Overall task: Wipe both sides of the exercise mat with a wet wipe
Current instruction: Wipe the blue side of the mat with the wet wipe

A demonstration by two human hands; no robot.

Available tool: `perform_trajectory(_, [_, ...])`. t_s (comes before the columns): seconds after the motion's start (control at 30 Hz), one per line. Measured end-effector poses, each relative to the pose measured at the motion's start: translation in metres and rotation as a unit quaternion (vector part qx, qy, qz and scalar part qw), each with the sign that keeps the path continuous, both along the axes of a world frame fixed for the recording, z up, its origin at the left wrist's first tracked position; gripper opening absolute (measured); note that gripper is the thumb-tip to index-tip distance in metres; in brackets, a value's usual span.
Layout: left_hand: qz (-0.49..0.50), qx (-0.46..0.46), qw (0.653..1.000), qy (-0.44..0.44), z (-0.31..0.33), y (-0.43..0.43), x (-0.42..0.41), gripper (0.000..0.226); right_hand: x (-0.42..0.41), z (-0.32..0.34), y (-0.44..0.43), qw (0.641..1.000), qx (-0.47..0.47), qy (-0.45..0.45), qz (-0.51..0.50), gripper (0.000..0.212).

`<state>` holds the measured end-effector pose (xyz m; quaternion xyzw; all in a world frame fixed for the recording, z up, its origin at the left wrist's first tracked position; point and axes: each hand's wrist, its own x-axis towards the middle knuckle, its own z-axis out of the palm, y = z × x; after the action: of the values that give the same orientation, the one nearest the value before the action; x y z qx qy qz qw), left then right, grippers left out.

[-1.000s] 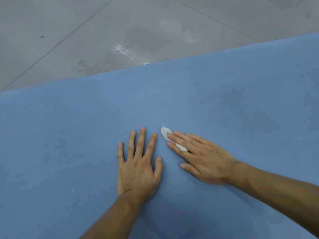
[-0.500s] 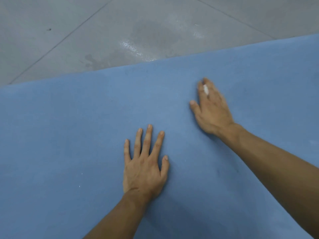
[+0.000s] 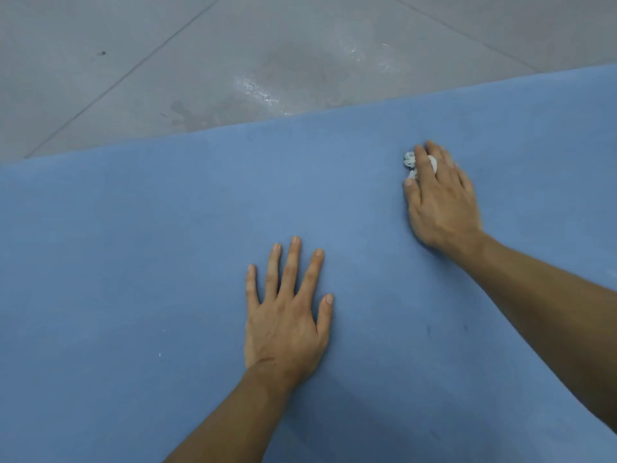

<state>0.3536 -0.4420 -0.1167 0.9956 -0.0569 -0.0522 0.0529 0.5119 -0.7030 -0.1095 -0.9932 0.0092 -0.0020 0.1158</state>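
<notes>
Lying on the floor [image 3: 167,61], the exercise mat [image 3: 133,262] bears the wet wipe [image 3: 409,161] near its far edge, pressed under the right hand's [image 3: 444,202] straight fingers for scrubbing; the left hand [image 3: 287,315], spread flat mid-mat, likely steadies it.

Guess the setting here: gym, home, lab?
Likely an indoor gym or workout floor, not certain: a blue exercise mat lies flat on a grey tiled floor with wet-looking streaks just past its far edge.
</notes>
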Motion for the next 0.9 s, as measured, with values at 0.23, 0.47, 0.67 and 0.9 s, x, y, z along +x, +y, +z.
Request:
perform_trajectory(0.23, [-0.027,-0.031,0.999,-0.011,-0.001,0.009,0.010,0.066,0.001,-0.003,0.000,1.000,-0.014,-0.007,0.004,0.058])
perform_trajectory(0.47, [0.054,-0.038,0.998,0.024,0.008,0.089,0.115,0.071,0.002,-0.003,0.001,1.000,-0.014,-0.008,0.001,0.056])
perform_trajectory(0.67, [0.038,-0.019,0.999,0.006,0.003,0.106,0.122,0.067,0.003,-0.005,0.001,1.000,-0.013,0.000,0.006,0.058])
perform_trajectory(0.9, [0.035,-0.019,0.999,0.004,0.002,0.107,0.124,0.066,-0.024,-0.002,0.046,0.998,0.005,0.045,0.052,0.076])
